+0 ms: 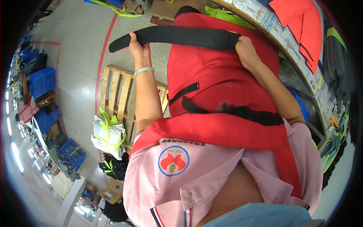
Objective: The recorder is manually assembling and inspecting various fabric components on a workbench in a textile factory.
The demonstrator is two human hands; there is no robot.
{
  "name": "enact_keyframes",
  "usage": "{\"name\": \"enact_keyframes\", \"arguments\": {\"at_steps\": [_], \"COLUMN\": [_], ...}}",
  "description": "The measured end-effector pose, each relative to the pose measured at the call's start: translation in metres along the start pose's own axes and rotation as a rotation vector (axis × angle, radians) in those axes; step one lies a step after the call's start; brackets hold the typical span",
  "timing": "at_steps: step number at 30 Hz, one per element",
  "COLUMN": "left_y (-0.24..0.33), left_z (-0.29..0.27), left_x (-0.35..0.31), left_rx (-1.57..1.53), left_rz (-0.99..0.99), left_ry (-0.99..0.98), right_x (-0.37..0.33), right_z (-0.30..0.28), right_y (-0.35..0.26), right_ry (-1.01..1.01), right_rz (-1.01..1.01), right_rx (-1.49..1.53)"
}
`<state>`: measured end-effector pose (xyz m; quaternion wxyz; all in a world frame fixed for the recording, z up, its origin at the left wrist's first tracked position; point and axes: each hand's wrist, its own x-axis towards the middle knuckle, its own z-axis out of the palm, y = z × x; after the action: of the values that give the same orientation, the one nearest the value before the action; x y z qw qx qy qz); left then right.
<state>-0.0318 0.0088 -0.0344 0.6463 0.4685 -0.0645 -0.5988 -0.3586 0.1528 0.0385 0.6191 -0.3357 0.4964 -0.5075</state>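
A long, flat black strip of textured fabric (181, 36) with a rounded left end is held out nearly level between the person's two hands, in front of the red cloth apron (227, 89) and apart from the bench. The left hand (139, 47), below a pale green bangle (144, 70) on the wrist, grips the strip a little way in from its rounded end, the thumb over its face, so that a short length sticks out past the hand; a thin reddish edge shows along the underside there. The right hand (245, 49) is closed on the strip's other end, its fingers curled. To the right runs a bench with a worn, pale top (261, 17), bearing flat bright red fabric pieces (304, 32) and, further along, a stack of dark grey fabric pieces (334, 62). On the left, a slatted wooden pallet (113, 89) lies on the grey floor (81, 60), with a white package (107, 134) tied with yellow-green strips near its lower end. Farther left stand blue plastic crates (42, 81).
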Motion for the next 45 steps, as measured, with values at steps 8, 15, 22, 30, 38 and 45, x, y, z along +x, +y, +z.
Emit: {"name": "enact_keyframes", "arguments": {"at_steps": [8, 15, 22, 30, 38, 45], "left_y": [-0.006, -0.004, -0.019, -0.018, -0.018, 0.041], "left_z": [-0.003, 0.0, 0.011, -0.012, -0.04, 0.018], "left_x": [0.003, 0.003, -0.016, 0.008, -0.006, -0.102], "left_rx": [0.016, -0.008, -0.039, -0.039, 0.225, 1.251], "left_rz": [-0.061, -0.063, -0.111, -0.152, -0.274, -0.118], "left_ry": [0.062, -0.025, -0.028, 0.053, -0.028, -0.87], "right_x": [-0.024, -0.028, -0.01, -0.038, -0.035, -0.005], "right_z": [0.0, -0.001, -0.033, 0.005, -0.008, -0.044], "right_y": [-0.007, -0.008, 0.031, -0.02, -0.032, -0.056], "right_ry": [0.079, 0.089, 0.089, -0.088, -0.088, -0.137], "right_rz": [0.112, 0.107, 0.173, -0.092, 0.269, 0.227], "right_rx": [-0.077, -0.14, -0.324, -0.455, -0.618, -0.535]}}
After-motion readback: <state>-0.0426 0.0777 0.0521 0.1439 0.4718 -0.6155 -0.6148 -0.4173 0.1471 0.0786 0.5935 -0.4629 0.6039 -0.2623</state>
